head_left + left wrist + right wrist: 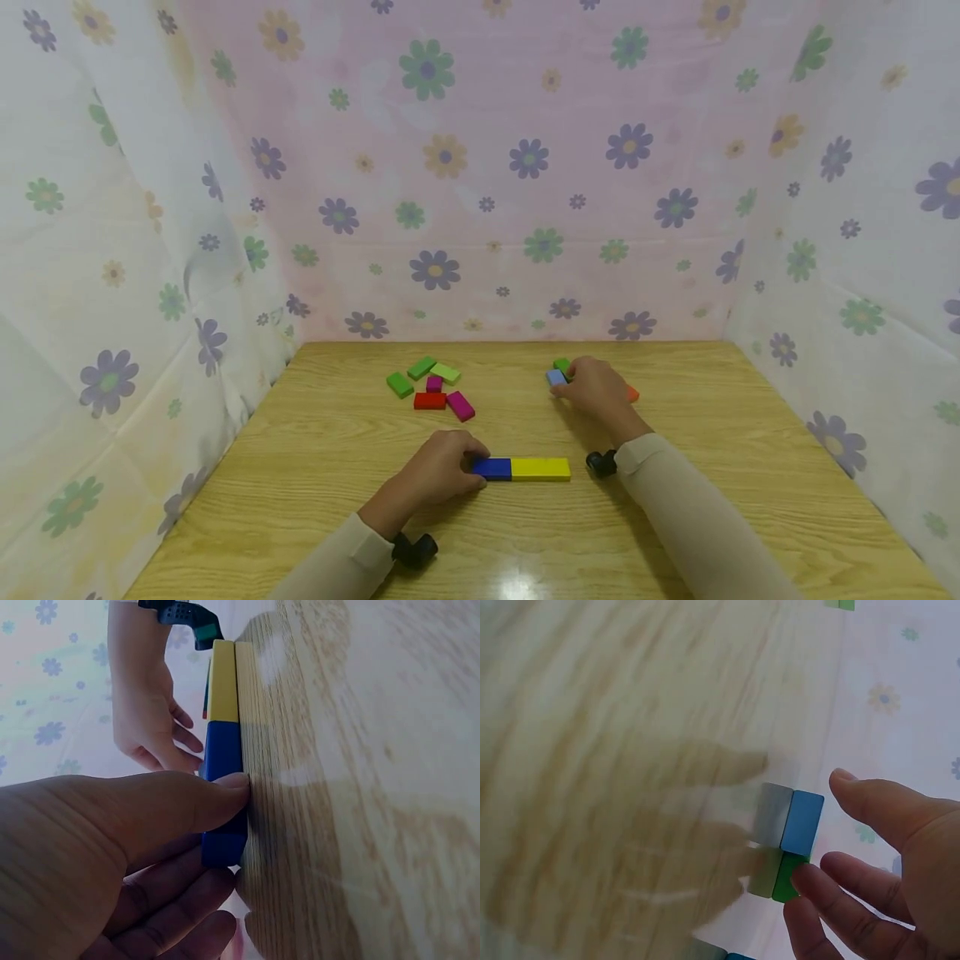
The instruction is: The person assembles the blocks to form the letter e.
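the dark blue block point(492, 470) is pinched at its left end between the thumb and fingers of the left hand point(438, 471), probably so that it is kept square against the yellow block point(540, 470); the 2 are laid end to end in a straight row on the table point(315, 467), and no seam can be made out in the yellow. nothing is gripped by the right hand point(600, 392): its fingers are loosely bent and spread, its thumb is held apart from the light blue block point(803, 823), and a green block point(789, 877) is partly covered by a fingertip, whether touched or not cannot be told. the spread is seemingly set to suit a block's width. by that hand an orange block point(633, 392) and the edge of another blue block point(742, 956) are also seen, so at least 4 are counted there, more perhaps being hidden. to the left, beyond the row, 6 are loosely scattered: 2 green blocks point(400, 384), 1 light green block point(446, 373), 2 magenta blocks point(461, 406) and 1 red block point(430, 401). the table is enclosed on 3 sides by flowered cloth point(495, 167).
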Demonstrator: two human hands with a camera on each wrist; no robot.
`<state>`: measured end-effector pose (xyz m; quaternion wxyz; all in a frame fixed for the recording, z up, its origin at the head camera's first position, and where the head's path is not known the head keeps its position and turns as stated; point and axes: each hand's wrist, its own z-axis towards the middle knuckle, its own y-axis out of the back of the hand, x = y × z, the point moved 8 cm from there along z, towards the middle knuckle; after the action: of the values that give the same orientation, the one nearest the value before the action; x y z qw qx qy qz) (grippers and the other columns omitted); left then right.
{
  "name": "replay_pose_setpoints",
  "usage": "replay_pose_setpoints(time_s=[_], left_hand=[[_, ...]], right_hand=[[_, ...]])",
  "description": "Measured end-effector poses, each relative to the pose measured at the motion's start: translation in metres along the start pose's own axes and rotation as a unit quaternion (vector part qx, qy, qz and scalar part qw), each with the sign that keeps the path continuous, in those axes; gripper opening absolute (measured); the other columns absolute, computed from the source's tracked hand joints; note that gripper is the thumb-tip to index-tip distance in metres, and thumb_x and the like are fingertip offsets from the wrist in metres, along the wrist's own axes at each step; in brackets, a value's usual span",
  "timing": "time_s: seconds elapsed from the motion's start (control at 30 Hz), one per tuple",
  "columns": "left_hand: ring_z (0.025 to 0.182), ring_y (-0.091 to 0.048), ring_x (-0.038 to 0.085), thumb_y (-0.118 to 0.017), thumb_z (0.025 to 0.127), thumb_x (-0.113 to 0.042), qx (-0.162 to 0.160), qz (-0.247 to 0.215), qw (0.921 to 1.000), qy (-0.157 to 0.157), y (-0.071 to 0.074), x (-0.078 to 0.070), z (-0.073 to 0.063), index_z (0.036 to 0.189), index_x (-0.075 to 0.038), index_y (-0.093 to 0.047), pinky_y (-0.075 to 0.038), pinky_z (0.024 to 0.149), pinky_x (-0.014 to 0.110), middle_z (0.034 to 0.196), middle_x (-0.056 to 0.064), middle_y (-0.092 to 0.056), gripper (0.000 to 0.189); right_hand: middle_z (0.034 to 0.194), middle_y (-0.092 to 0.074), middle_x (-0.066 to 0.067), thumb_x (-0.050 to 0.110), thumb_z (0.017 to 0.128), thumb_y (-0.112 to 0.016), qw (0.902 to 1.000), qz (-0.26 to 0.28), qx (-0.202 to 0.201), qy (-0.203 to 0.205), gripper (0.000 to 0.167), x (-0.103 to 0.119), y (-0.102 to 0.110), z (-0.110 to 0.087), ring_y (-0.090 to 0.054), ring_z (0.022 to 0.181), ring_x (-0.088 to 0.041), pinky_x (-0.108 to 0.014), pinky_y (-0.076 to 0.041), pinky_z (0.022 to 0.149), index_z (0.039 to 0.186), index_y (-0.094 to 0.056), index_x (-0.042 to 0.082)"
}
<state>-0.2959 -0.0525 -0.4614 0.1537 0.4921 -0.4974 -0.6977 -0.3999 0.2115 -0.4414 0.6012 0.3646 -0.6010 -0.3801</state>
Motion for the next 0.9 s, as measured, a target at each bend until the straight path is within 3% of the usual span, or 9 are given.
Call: replay_pose_setpoints(time_s=[0.1, 0.33, 0.9], left_hand=[[0.096, -0.062, 0.003, -0.088, 0.084, -0.029, -0.002, 0.002, 1.0000, 0.001, 0.0001, -0.0003, -0.0002, 0.116, -0.019, -0.079, -0.056, 0.090, 0.030, 0.108, -0.012, -0.073, 0.035], [0.096, -0.062, 0.003, -0.088, 0.084, -0.029, -0.004, 0.007, 1.0000, 0.001, 0.0004, -0.0005, -0.0008, 0.117, -0.019, -0.079, -0.056, 0.090, 0.030, 0.109, -0.011, -0.073, 0.036], [0.098, -0.063, 0.003, -0.088, 0.084, -0.031, -0.003, 0.006, 0.9999, 0.010, -0.0006, 0.0023, 0.0001, 0.117, -0.020, -0.079, -0.056, 0.092, 0.032, 0.109, -0.013, -0.073, 0.036]], right_hand=[[0.059, -0.037, 0.003, 0.045, 0.087, -0.081, 1.0000, -0.006, 0.000, -0.004, 0.038, 0.0007, -0.0019, 0.0030, -0.038, 0.053, -0.015, -0.028, -0.026, 0.048, 0.070, -0.065, 0.015], [0.057, -0.041, 0.004, 0.043, 0.086, -0.082, 0.9998, -0.017, -0.004, -0.002, 0.042, 0.0014, -0.0039, 0.0067, -0.044, 0.054, -0.017, -0.029, -0.030, 0.048, 0.061, -0.060, 0.017], [0.049, -0.028, 0.007, 0.031, 0.087, -0.082, 0.9990, 0.011, -0.030, 0.031, 0.054, 0.0053, -0.0014, 0.0069, -0.027, 0.048, -0.010, -0.025, -0.024, 0.047, 0.049, -0.045, 0.020]])
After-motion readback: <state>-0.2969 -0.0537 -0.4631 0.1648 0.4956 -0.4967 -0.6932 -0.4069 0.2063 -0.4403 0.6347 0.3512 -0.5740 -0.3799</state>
